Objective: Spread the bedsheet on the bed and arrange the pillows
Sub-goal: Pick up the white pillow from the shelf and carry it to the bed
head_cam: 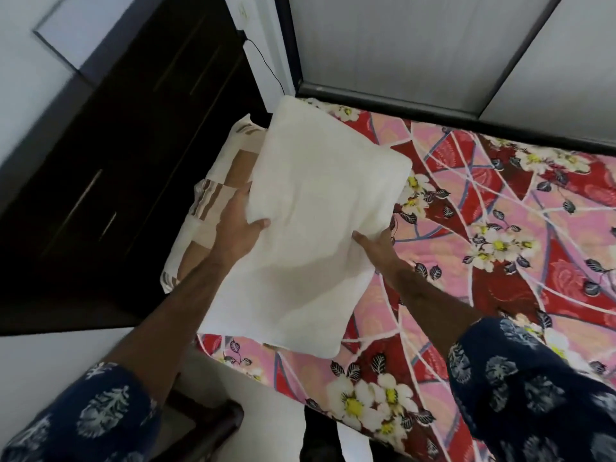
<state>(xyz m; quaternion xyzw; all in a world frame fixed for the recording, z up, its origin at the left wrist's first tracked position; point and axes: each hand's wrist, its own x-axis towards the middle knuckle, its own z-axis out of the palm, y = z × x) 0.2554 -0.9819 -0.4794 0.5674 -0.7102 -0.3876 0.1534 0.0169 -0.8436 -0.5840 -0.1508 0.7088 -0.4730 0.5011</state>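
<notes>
Left hand (238, 228): closed on the white pillow's left edge, thumb on top, fingers hidden underneath.
Right hand (375, 243): gripping the opposite edge the same way, thumb across the cover.
White pillow (313, 221): held between both hands, long axis running away from the person toward the bed's far corner.
Patterned pillow (216, 201): lying just left, partly beneath the white one.
Floral bedsheet (483, 245): already spread over the bed.
Nearer hand: judged equal; both seem needed to lower it.
</notes>
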